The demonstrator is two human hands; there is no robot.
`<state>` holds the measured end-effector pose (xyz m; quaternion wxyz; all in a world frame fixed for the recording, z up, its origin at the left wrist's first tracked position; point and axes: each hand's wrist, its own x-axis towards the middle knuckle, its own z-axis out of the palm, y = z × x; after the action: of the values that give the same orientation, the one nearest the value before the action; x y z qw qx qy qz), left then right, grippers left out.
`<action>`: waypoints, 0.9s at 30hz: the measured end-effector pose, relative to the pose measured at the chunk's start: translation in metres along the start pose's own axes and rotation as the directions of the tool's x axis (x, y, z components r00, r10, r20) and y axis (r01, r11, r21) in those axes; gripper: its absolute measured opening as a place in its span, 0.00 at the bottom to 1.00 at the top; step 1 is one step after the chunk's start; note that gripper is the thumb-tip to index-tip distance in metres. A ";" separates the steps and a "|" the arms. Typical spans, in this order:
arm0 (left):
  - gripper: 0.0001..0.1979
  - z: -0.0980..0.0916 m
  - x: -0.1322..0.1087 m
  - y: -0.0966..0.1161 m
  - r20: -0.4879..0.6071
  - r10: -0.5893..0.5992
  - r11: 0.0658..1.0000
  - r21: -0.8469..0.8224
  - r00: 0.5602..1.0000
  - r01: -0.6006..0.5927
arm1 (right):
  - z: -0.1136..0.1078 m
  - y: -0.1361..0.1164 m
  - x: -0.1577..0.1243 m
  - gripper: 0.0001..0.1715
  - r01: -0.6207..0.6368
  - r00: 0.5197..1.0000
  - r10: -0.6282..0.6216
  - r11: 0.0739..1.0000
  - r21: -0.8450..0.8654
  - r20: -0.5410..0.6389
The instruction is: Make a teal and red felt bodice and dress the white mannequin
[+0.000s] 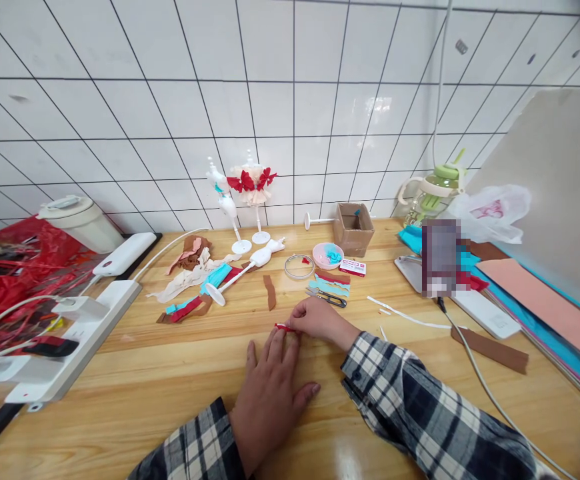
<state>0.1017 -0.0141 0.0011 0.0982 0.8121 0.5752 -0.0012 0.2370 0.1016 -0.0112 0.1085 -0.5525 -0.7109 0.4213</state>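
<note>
My left hand [270,387] lies flat on the wooden table [135,373], fingers stretched out, its fingertips touching a small red strip [284,327]. My right hand [320,320] is closed in a pinch on the same red strip, just right of the left fingertips. Both sleeves are plaid. Small scissors [327,297] lie just beyond my right hand, beside red, teal and brown paper scraps [331,281]. A loose brown strip [269,292] lies to the left of them.
White doll stands [257,193], one dressed with red bows, stand by the tiled wall. A cardboard box [354,228], pink dish [327,255], metal ring [299,266], power strip [85,320], red bag [10,273], phone on stand [441,257], cable [480,380] and coloured sheets [545,307] surround the hands.
</note>
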 end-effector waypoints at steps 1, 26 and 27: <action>0.36 -0.001 0.000 -0.002 -0.011 -0.006 1.000 -0.001 1.000 0.006 | 0.000 0.000 0.000 0.13 -0.006 1.000 0.006 1.000 -0.002 0.004; 0.28 -0.003 0.001 -0.021 -0.212 -0.003 0.981 0.191 0.977 0.044 | -0.003 -0.006 -0.003 0.10 0.000 1.000 -0.001 0.992 -0.126 -0.004; 0.28 -0.002 0.002 -0.021 -0.220 -0.003 0.981 0.190 0.975 0.046 | -0.003 -0.007 -0.003 0.10 -0.004 1.000 0.004 0.993 -0.122 -0.001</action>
<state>0.0824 -0.0055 0.0000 -0.0454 0.8057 0.5898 0.0308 0.2351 0.1001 -0.0034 0.0740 -0.5597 -0.7342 0.3770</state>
